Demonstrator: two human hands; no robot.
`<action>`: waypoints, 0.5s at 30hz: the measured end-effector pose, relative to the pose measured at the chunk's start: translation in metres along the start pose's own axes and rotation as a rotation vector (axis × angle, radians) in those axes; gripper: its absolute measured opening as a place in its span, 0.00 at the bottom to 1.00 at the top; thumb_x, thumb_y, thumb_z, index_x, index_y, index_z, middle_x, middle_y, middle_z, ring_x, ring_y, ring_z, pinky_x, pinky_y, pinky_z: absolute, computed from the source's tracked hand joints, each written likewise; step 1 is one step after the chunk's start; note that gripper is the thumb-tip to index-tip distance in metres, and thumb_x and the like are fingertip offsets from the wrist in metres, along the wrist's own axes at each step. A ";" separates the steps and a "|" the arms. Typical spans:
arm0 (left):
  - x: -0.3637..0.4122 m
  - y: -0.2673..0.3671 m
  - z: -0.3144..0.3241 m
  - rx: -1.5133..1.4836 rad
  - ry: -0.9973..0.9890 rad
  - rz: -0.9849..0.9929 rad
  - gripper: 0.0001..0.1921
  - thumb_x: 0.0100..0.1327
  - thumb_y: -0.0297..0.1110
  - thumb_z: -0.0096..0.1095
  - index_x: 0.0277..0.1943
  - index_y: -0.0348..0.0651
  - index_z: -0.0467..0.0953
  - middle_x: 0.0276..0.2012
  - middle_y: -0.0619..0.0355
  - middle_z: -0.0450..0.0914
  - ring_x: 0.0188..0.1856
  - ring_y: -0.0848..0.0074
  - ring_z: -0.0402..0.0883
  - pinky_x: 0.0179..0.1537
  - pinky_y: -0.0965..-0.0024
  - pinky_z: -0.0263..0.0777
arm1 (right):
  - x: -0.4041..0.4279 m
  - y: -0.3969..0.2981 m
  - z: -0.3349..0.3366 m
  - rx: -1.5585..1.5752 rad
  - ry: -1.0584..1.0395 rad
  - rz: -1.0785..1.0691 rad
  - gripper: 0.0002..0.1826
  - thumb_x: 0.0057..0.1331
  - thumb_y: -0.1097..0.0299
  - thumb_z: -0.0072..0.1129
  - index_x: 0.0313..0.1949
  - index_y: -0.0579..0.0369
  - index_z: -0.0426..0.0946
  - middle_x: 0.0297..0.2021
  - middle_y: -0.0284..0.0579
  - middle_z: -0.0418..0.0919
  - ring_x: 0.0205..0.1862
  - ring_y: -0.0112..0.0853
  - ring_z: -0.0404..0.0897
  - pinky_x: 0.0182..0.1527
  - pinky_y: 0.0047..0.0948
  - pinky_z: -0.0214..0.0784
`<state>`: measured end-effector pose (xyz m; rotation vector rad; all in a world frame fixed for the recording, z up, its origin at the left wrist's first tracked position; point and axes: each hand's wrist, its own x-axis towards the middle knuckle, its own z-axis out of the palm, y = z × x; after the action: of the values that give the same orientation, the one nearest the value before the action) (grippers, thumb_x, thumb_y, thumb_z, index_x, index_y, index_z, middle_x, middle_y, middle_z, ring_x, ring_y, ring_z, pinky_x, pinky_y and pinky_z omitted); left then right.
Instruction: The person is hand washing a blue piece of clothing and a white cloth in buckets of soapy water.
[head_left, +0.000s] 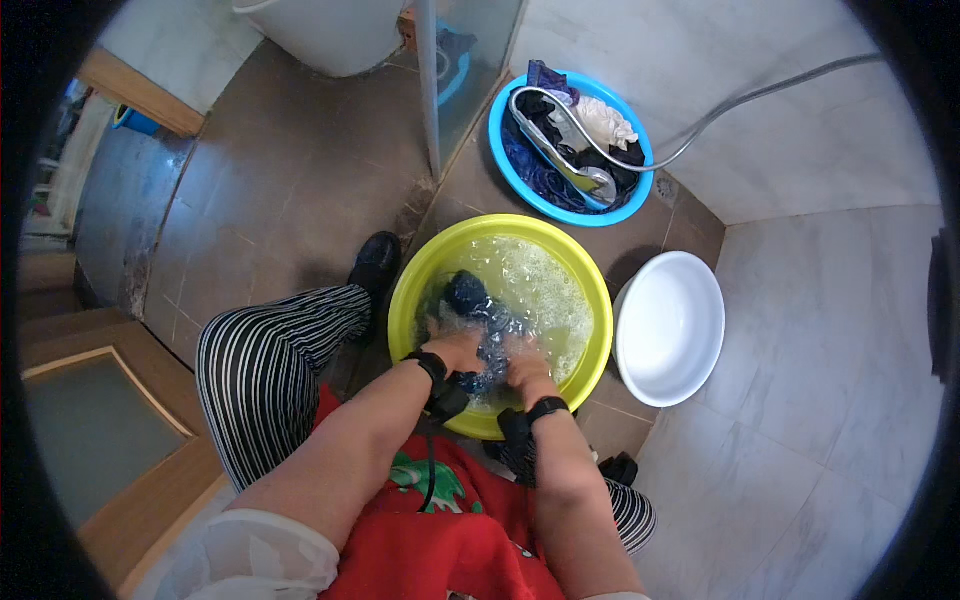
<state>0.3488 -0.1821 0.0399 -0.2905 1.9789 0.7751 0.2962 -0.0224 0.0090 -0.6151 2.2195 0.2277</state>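
A yellow plastic basin stands on the tiled floor before me, holding soapy water with foam on its right side. Dark wet cloth lies partly under the water, one lump rising above the surface. My left hand is in the water against the left side of the cloth, its fingers largely submerged. Close to the cloth's right side, my right hand also dips into the water. Splashes and foam hide the fingertips of both hands, so their grip on the cloth cannot be made out.
Beyond the basin, a blue tub holds dark and pale clothes, with a shower head and its metal hose on top. An empty white basin leans at the right near the wall. A glass partition stands at the upper middle.
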 end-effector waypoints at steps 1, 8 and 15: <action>0.000 -0.010 0.002 -0.115 -0.017 0.047 0.38 0.57 0.48 0.61 0.67 0.42 0.59 0.69 0.47 0.55 0.70 0.57 0.54 0.66 0.42 0.47 | -0.011 0.005 -0.021 -0.119 0.068 -0.155 0.27 0.59 0.60 0.63 0.57 0.41 0.66 0.58 0.54 0.68 0.62 0.47 0.66 0.61 0.52 0.60; -0.050 -0.004 0.017 -0.295 0.485 0.228 0.45 0.58 0.54 0.60 0.72 0.46 0.46 0.71 0.44 0.50 0.72 0.51 0.45 0.66 0.36 0.36 | -0.070 0.049 -0.083 0.533 0.496 0.068 0.25 0.60 0.51 0.61 0.45 0.62 0.73 0.37 0.60 0.80 0.42 0.53 0.80 0.47 0.44 0.71; -0.133 0.059 0.036 -0.275 1.026 0.712 0.59 0.44 0.49 0.75 0.72 0.45 0.39 0.72 0.48 0.42 0.73 0.55 0.43 0.66 0.41 0.36 | -0.215 0.001 -0.181 1.334 0.535 -0.238 0.20 0.57 0.59 0.67 0.38 0.62 0.73 0.28 0.37 0.77 0.30 0.23 0.76 0.35 0.22 0.71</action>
<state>0.4134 -0.1294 0.1645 -0.1351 3.0023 1.5746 0.2959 -0.0092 0.2903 -0.1480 2.1358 -1.5612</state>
